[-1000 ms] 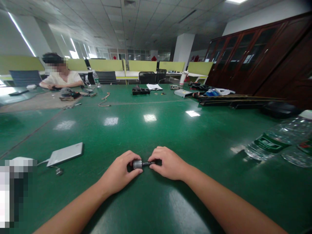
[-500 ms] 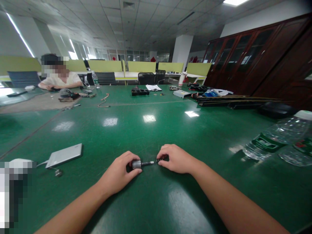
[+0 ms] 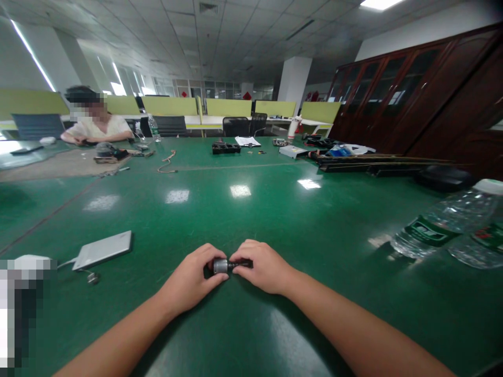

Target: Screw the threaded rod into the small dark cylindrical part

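Observation:
In the head view my left hand (image 3: 194,272) grips a short grey metal cylinder (image 3: 220,266), thumb below and fingers above. A thin dark shaft (image 3: 244,263) runs out of the cylinder to the right, level and low over the green table. My right hand (image 3: 263,266) is closed around this shaft close to the cylinder, its thumb and fingertips pinching a small dark coiled piece (image 3: 231,266) that looks like a spring. The fingers partly cover the coil and shaft, and the cylinder's left end is hidden in my left hand.
A silver flat box (image 3: 102,250) with a cable lies left on the green table (image 3: 243,220). Clear plastic bottles (image 3: 436,228) stand at the right. A black tray (image 3: 226,148) and tools (image 3: 346,157) lie farther back. A person (image 3: 98,128) sits at the far left.
My right hand has moved left with the small dark coiled piece, from just beyond the shaft's tip to beside the metal cylinder. My left hand has stayed in place.

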